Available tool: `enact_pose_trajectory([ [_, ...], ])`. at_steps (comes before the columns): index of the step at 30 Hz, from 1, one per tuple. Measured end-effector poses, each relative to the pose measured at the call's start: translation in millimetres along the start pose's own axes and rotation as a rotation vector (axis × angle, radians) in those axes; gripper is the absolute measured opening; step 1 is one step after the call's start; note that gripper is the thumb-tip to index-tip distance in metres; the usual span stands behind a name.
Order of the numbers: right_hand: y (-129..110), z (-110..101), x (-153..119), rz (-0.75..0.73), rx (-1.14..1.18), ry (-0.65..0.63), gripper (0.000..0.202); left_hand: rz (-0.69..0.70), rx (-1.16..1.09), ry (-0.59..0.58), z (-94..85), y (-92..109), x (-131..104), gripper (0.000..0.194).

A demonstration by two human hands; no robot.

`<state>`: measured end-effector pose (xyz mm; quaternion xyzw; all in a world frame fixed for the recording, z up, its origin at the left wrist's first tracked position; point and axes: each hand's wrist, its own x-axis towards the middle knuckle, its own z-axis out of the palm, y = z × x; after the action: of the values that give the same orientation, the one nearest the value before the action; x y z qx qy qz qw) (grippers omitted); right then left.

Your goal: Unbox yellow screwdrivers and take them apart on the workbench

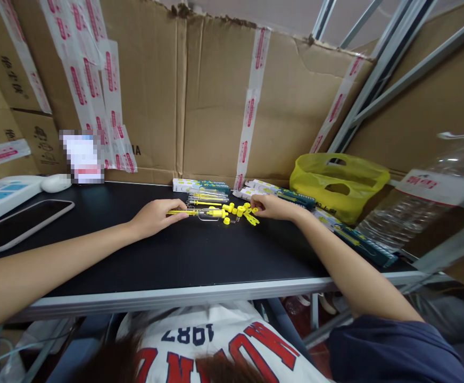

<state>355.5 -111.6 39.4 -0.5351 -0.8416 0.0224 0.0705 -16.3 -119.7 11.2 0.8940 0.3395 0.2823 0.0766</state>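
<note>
**Clear-and-yellow tool (pixel 211 214) points toward right hand (pixel 275 207)**

The left hand (pixel 160 214) pinches the tool's left end, over the counter (pixel 204 260), nearer to its back edge than its front. The long axis runs roughly parallel to the front edge, toward small yellow pieces (pixel 240 211). The right hand is nearest to these, fingers curled (whether it pinches one, I cannot tell).
</note>
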Motion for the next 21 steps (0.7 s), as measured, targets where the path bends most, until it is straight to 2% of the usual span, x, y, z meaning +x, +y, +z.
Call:
enact_pose_trajectory([
  [4, 0, -1, -2, 0.02, -0.016, -0.056, 0.01, 0.003, 0.004, 0.0, -0.1, 0, 0, 0.04],
  [6, -4, -3, -3, 0.039, -0.062, -0.04, 0.011, 0.006, 0.005, 0.003, 0.1, 0, 0, 0.04],
  [10, -18, -6, -2, 0.059, -0.114, 0.146, 0.017, 0.01, 0.008, 0.009, 0.4, 0, 0, 0.04],
  [13, -37, -3, -2, -0.066, 0.041, 0.242, 0.034, 0.013, 0.014, 0.02, 0.5, 0, -1, 0.039],
  [17, -64, 10, -4, -0.224, 0.321, 0.159, 0.046, 0.027, 0.02, 0.051, 1.1, 2, 0, 0.037],
  [21, -78, 22, -6, -0.306, 0.507, 0.066, 0.041, 0.059, 0.03, 0.074, 3.0, 3, -1, 0.033],
])
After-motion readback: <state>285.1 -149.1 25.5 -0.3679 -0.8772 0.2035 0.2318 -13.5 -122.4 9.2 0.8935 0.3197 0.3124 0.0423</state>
